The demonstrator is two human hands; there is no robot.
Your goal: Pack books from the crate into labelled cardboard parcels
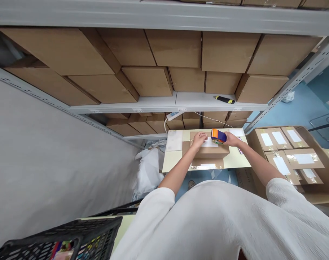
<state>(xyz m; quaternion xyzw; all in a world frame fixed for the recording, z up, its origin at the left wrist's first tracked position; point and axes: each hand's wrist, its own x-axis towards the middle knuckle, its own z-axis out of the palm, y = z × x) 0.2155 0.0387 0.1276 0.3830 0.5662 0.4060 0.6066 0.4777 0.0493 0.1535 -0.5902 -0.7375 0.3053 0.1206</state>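
A cardboard box (211, 153) lies on a pale yellow table in front of me, with a white label (210, 143) on its top. My right hand (230, 138) grips an orange and dark blue tape dispenser (219, 135) just above the box's right part. At the label's left end is my left hand (199, 140), its fingers curled and pressed together. Whatever may be between those fingertips is too small to make out. Nearer to me, a lower cardboard piece with a white label (207, 166) shows at the table's front edge.
Shelves ahead hold rows of cardboard boxes (174, 48) and a utility knife (224, 99). A power strip (174, 115) hangs over the table (174, 159). On the right, a large carton (325, 162) holds several labelled boxes. White wrapping (149, 168) and a black crate (99, 231) are to the left.
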